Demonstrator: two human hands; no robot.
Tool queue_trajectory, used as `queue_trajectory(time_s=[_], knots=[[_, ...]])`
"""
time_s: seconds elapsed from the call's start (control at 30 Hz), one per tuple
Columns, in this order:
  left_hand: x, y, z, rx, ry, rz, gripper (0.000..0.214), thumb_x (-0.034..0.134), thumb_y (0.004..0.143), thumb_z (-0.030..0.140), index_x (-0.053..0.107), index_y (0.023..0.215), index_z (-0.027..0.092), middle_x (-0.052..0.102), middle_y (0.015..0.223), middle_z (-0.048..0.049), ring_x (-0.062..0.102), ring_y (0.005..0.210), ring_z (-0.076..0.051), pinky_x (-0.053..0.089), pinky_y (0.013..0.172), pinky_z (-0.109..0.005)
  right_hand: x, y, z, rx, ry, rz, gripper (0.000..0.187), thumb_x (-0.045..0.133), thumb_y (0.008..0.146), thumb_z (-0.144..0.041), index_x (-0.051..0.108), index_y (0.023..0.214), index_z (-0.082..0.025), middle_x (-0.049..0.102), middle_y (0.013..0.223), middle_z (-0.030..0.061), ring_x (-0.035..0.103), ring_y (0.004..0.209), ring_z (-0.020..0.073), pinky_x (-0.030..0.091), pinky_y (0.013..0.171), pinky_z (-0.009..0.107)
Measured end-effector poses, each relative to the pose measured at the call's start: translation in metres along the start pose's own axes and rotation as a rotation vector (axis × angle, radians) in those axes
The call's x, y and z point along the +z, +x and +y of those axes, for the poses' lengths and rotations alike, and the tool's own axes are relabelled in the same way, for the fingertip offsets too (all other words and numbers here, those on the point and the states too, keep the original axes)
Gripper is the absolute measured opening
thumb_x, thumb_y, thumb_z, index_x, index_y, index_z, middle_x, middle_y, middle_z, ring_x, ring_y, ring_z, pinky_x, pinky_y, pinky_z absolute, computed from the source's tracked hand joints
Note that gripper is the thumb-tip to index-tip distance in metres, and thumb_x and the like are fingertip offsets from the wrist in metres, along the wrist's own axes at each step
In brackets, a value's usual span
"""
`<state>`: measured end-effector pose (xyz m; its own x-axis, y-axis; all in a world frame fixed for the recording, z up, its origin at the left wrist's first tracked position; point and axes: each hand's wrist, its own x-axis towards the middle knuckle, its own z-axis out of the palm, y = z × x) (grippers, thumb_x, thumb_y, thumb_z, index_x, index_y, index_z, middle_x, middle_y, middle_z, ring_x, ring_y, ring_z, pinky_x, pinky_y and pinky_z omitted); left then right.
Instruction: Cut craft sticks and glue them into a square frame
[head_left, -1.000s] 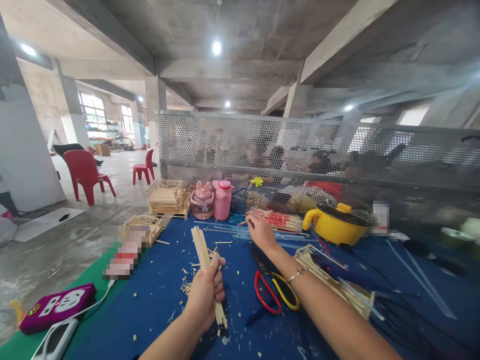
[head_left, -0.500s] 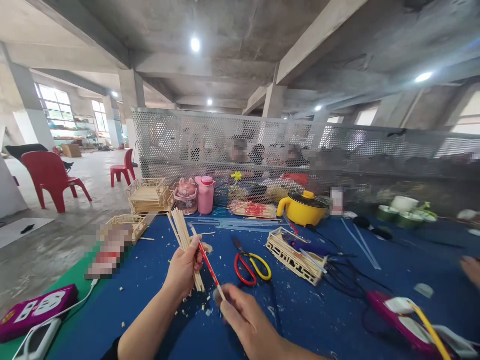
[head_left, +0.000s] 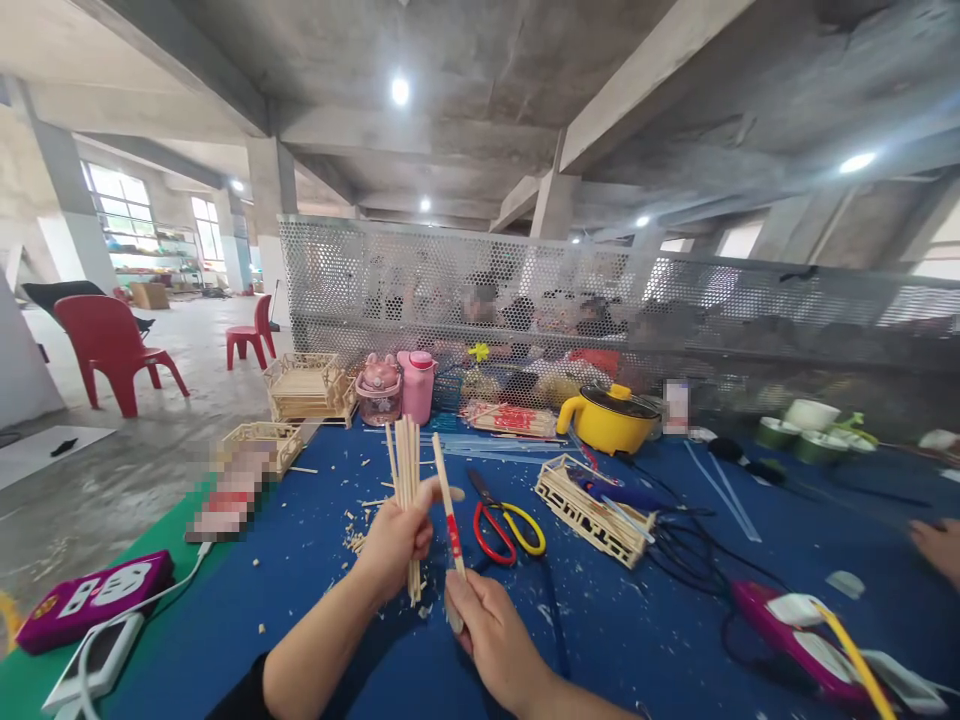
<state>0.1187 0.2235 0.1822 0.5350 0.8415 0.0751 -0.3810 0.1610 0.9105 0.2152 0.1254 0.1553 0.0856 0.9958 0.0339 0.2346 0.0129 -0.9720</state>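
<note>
A bundle of thin pale wooden sticks [head_left: 406,462] stands nearly upright in my left hand [head_left: 391,548], whose fingers wrap around its lower part. The left index finger points out to the right, touching or passing close behind a single flat wooden stick with a red band [head_left: 441,470]. My right hand [head_left: 491,632] pinches that stick at its lower end, just right of the bundle. Scissors [head_left: 496,538] with one red and one yellow handle lie open on the blue table beyond my right hand. Small wood scraps [head_left: 355,540] are scattered left of the bundle.
A small stick-built frame [head_left: 592,510] holds a blue-handled tool with cables. Behind are a yellow pot [head_left: 611,420], pink bottle [head_left: 417,388] and stacked stick frames [head_left: 309,388]. Power strips [head_left: 97,600] lie at left and right. Another person's hand [head_left: 937,545] shows at far right.
The red-banded stick has swung more upright and away from the bundle. My left hand has tipped the bundle upright, and its index finger now sticks out. The camera view has shifted slightly.
</note>
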Motion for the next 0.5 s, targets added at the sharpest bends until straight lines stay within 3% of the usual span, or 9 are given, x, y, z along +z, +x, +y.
queue_trajectory(time_s=[0.1,0.23,0.33,0.43,0.5], knots=[[-0.007,0.004,0.012,0.029,-0.121,0.069,0.043,0.062,0.073,0.050,0.061,0.097,0.014,0.060,0.069,-0.0017,0.025,0.040,-0.001,0.018,0.034,-0.013,-0.003,-0.005,-0.006,0.006,-0.112,-0.096,0.050,0.032,0.086,-0.059,0.035,0.056,-0.019,0.034,0.049,-0.0048,0.033,0.047,0.0081,0.027,0.047,0.023],[-0.021,0.011,0.023,0.024,-0.210,0.074,0.035,0.066,0.071,0.045,0.059,0.079,0.011,0.056,0.057,0.0013,0.023,0.035,0.001,0.019,0.031,-0.011,-0.010,-0.022,-0.014,0.107,-0.236,-0.191,0.046,0.032,0.088,-0.050,0.036,0.054,-0.019,0.038,0.047,-0.0040,0.037,0.046,0.0081,0.030,0.047,0.022],[-0.038,0.017,0.036,0.130,-0.376,0.262,0.026,0.066,0.073,0.036,0.058,0.077,0.012,0.062,0.067,0.0003,0.023,0.033,0.002,0.019,0.028,-0.008,-0.020,-0.048,-0.012,0.096,-0.395,-0.277,0.041,0.042,0.083,-0.043,0.041,0.051,-0.019,0.043,0.046,-0.0036,0.042,0.046,0.0087,0.028,0.042,0.021],[-0.052,0.021,0.045,0.142,-0.517,0.316,0.019,0.059,0.079,0.031,0.058,0.076,0.012,0.063,0.071,-0.0004,0.026,0.032,0.002,0.021,0.026,-0.008,-0.041,-0.075,-0.010,-0.077,-0.540,-0.060,0.034,0.055,0.072,-0.046,0.051,0.048,-0.022,0.052,0.050,-0.0019,0.051,0.050,0.0127,0.031,0.041,0.024],[-0.056,0.023,0.047,0.138,-0.558,0.320,0.017,0.056,0.082,0.029,0.057,0.077,0.013,0.061,0.068,0.0003,0.027,0.032,0.002,0.022,0.026,-0.008,-0.073,-0.088,-0.017,-0.111,-0.560,0.045,0.028,0.055,0.072,-0.047,0.059,0.053,-0.027,0.059,0.058,0.0006,0.056,0.055,0.0154,0.035,0.044,0.028]])
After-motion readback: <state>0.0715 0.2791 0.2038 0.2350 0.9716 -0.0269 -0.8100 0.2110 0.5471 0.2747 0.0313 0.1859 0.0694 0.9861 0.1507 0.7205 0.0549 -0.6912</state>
